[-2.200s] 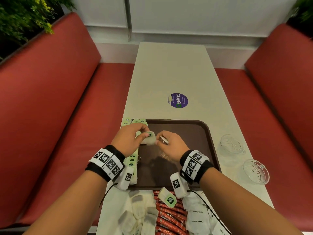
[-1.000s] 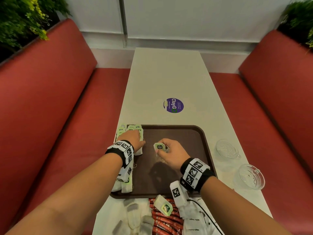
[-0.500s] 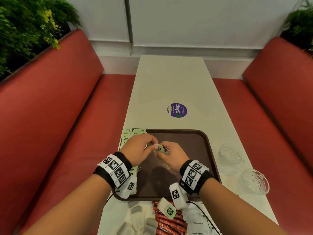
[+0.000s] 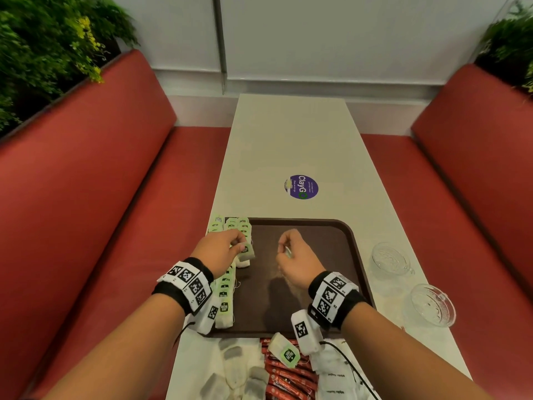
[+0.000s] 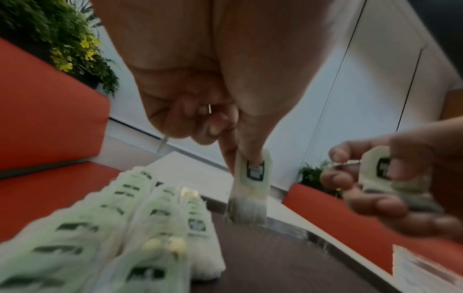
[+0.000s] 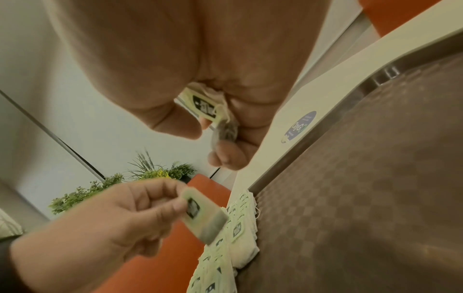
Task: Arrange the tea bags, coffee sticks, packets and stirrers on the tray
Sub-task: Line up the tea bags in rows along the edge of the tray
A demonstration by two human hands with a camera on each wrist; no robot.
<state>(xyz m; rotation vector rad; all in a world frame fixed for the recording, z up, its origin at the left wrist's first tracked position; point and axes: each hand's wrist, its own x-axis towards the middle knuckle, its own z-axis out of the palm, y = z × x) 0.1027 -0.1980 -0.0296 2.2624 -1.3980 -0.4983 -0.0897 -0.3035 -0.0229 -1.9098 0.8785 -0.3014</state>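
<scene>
Pinching one tea bag (image 4: pixel 247 251) by its green tag, the left hand (image 4: pixel 220 251) hangs it over the rows of tea bags (image 4: pixel 225 295) at the tray's (image 4: pixel 350 235) 9 o'clock edge. The right hand (image 4: pixel 294 255) curls round a second tea bag (image 6: pixel 213 111) over the tray's middle. Laying the pinched bag flat, tag aligned with its neighbours, should keep the row tidy.

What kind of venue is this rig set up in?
Probably a cafe or fast-food booth: red padded bench seats flank a long narrow pale table, which carries a brown plastic serving tray and a round purple "ClayGo" clean-up sticker.
</scene>
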